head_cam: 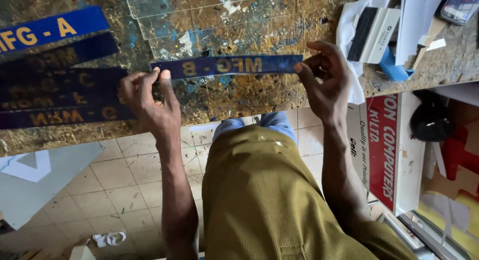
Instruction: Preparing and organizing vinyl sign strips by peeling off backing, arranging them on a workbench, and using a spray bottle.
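The head view looks straight down over the person's olive-green shirt (pixel 269 200) at a worn table (pixel 239 98) whose top is blotched with old paint in blue, white and rust.

A long, narrow dark blue strip with gold lettering (pixel 227 66) lies across the middle of the table, held at both ends. The left hand (pixel 147 101) pinches the strip's left end between thumb and fingertips, the fingers closed on it. The right hand (pixel 324 78) grips the right end in the same way, thumb below and fingers curled over the edge. The two hands are well apart, one at each end of the strip, which runs nearly level between them, just above or on the table; I cannot tell which.

To the left of the left hand, a stack of similar dark blue strips (pixel 57 98) lies on the table, and a brighter blue strip with gold lettering (pixel 50 29) sits above them at a slight tilt. Behind the held strip, several clear, narrow strips (pixel 209 20) lie side by side on the table.

Near the right hand, at the table's far right, a white squeegee with a black felt edge (pixel 373 34) rests on crumpled white paper (pixel 352 45). Below the table edge on the right, a red-and-white printed board (pixel 384 150) leans upright. The floor (pixel 124 180) below is pale tile.
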